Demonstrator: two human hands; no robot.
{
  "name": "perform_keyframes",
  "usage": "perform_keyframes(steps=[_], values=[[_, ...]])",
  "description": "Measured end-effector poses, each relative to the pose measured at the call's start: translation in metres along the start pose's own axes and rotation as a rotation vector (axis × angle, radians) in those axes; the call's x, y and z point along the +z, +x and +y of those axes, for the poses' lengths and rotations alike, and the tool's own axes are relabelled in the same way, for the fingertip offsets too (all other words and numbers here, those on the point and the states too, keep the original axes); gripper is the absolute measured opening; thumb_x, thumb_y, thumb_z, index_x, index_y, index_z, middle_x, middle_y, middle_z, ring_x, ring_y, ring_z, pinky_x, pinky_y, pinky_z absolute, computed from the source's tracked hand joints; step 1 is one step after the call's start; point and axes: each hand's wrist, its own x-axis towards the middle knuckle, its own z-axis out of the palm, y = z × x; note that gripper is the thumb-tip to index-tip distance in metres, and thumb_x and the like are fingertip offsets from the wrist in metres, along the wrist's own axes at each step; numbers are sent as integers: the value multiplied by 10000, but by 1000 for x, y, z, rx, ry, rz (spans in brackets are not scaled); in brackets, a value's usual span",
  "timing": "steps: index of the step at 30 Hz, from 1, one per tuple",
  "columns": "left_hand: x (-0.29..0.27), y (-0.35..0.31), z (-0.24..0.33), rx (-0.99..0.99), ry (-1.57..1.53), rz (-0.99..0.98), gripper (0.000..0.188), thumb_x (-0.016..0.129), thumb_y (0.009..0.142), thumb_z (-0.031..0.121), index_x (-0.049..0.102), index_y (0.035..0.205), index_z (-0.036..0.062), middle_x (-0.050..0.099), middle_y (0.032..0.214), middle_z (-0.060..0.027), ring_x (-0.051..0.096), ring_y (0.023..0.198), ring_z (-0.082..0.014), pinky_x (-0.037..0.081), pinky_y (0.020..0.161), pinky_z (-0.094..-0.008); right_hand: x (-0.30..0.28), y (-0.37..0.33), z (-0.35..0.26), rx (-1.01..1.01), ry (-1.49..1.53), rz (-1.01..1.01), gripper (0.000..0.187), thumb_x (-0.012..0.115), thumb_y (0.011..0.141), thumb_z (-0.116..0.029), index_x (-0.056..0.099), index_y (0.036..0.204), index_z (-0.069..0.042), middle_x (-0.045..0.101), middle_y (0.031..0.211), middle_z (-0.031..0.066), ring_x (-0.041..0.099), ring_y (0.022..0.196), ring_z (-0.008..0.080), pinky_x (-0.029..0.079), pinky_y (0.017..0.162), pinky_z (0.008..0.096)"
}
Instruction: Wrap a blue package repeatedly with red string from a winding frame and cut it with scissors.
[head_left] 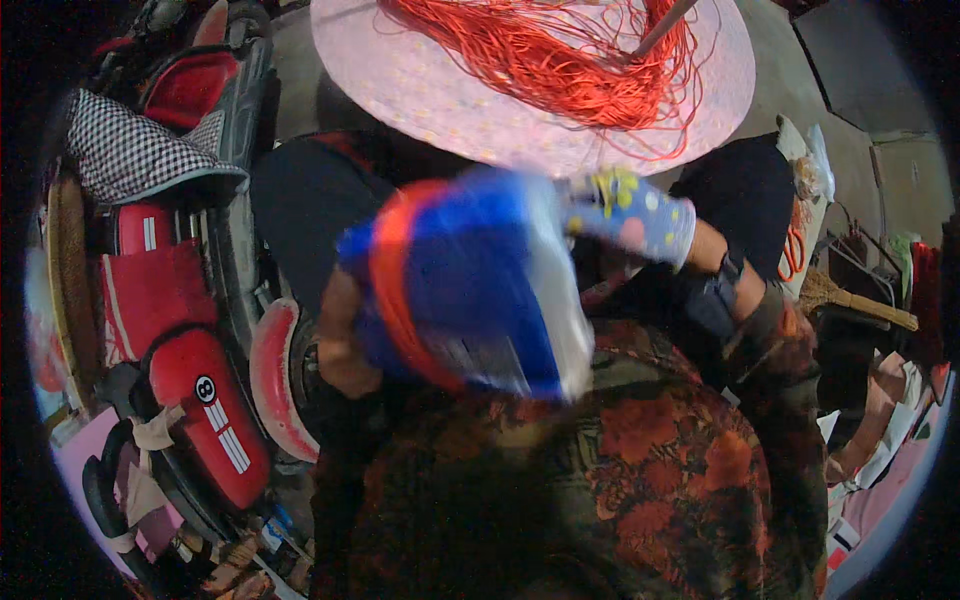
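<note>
A blue and white pack point(500, 290), blurred by motion, is tilted in front of my chest. Orange cord point(393, 275) runs round its left part as a thick band. My left hand point(348, 325) holds the pack from its left side, with the fingers hidden behind it. In a patterned glove, my right hand point(625, 212) is at the pack's upper right corner. Its fingers look curled, but what is in them is smeared and partly hidden. Beyond my knees, a loose heap of orange cord point(560, 65) lies on a round pink table point(420, 95).
A thin rod point(665, 25) stands up out of the cord heap. To my left is a red and black ride-on vehicle point(205, 420) with a checked cloth point(140, 150) over part of it. Orange-handled scissors point(792, 253) and a straw brush point(855, 298) lie to my right.
</note>
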Motion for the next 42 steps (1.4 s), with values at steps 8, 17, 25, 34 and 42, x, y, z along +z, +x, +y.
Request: perform_keyframes(steps=[8, 17, 25, 34, 42], values=[[7, 33, -4, -65, 699, 49, 387, 744, 761, 114, 593, 1104, 16, 625, 937, -15, 582, 818, -91, 502, 748, -256, -3, -5, -67, -433, -454, -83, 129, 616, 862, -214, 679, 867, -101, 648, 734, 105, 649, 694, 299, 520, 618, 364], [28, 25, 13, 4, -223, 206, 420, 704, 823, 228, 562, 1161, 24, 628, 982, -25, 599, 896, -125, 489, 830, -297, 8, -12, -13, -106, -301, -51, 173, 617, 878, -217, 673, 952, -71, 682, 873, 109, 653, 780, 215, 508, 740, 314], [4, 31, -5, -190, 539, -34, 373, 727, 794, 177, 576, 1091, 8, 616, 916, -8, 590, 813, -85, 502, 755, -259, -15, 16, -61, -257, -349, -44, 136, 683, 805, -222, 695, 865, -100, 687, 799, 94, 668, 733, 223, 517, 649, 332], [15, 34, 11, 104, -371, 243, 376, 578, 932, 266, 548, 1224, 32, 610, 1122, -83, 606, 1007, -188, 499, 881, -319, 7, -11, -22, -109, -538, -18, 177, 615, 830, -160, 659, 977, -71, 669, 892, 123, 647, 812, 295, 514, 711, 362], [10, 32, -5, -286, 486, -97, 395, 741, 774, 197, 595, 1091, 11, 631, 928, -19, 598, 815, -88, 501, 743, -253, -22, 19, -67, -161, -356, -139, 233, 695, 818, -284, 642, 826, -57, 660, 762, 74, 641, 711, 277, 496, 630, 346]])
